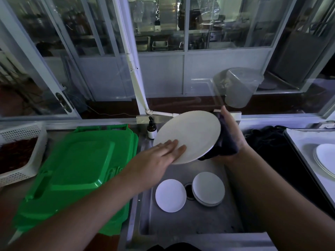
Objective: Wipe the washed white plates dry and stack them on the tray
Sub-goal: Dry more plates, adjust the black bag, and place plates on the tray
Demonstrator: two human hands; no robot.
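Two bare hands hold one white plate (188, 135) tilted above a steel sink (190, 220). The left hand (163, 153) lies flat on the plate's lower left edge, fingers straight, its grip wide and relaxed. The right hand (230, 134) presses a dark cloth (224, 144) against the plate's right rim and far side; its fingers curl round the cloth, so its grip is closed on the cloth.

Down in the sink basin lie more white plates: a single plate (170, 195) left of the drain (188, 192), and a short stack of plates (208, 188) right of it.

At the far right, a pale tray (301, 142) carries a stack of dried plates (326, 159), partly cut off by the edge of view.

Left of the sink, green plastic lids (78, 171) lie piled on the steel desk (54, 132). Beyond them, a white perforated basket (20, 171) holds something dark red. A brown pump bottle (152, 128) stands behind the sink's left corner, just beside the held plate. A dark tangled heap (264, 138) sits between the right hand and the tray.
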